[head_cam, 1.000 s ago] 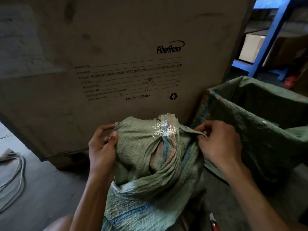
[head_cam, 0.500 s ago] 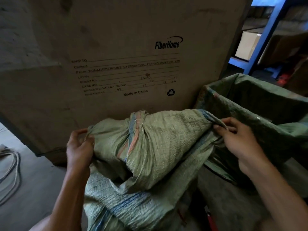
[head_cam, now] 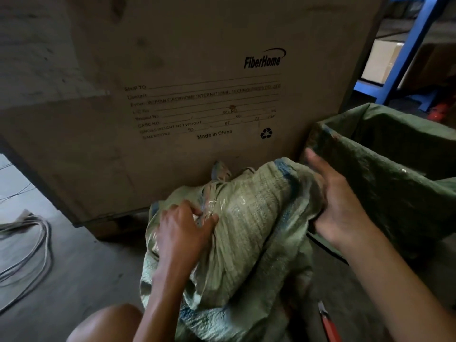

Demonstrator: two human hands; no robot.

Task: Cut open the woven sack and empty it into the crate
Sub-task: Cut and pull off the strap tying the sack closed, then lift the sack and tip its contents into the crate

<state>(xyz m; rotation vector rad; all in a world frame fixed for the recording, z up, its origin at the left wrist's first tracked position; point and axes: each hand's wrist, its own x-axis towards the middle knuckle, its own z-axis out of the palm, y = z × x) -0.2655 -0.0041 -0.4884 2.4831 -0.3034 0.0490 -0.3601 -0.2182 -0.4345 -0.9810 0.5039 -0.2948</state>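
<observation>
A loop of grey cables (head_cam: 32, 243) lies on the floor at the left. Behind it stands a big cardboard box (head_cam: 172, 58) printed with "FiberHome", form lines reading "SHIP TO", "Contact", "CASE NO" and "GROSS WEIGHT NET WEIGHT", then "Made in China" beside a recycling mark. What the box holds cannot be seen.

In front of the box the woven sack (head_cam: 249, 233) lies slumped on the floor, pale green with blue stripes. Its neck is bunched and wrapped in clear tape, so its contents are hidden. The left hand (head_cam: 182, 230) grips the cloth just beside the taped neck, fingers bent down and thumb spread. The right hand (head_cam: 338, 201) is against the sack's right end with its fingers buried in a fold, so how tightly it closes cannot be told.

A red-handled knife (head_cam: 329, 324) lies on the floor below. The crate (head_cam: 399, 183), draped in dark green woven cloth, touches the sack's right side; its inside is not visible. A blue shelf rack (head_cam: 409, 53) stands behind.
</observation>
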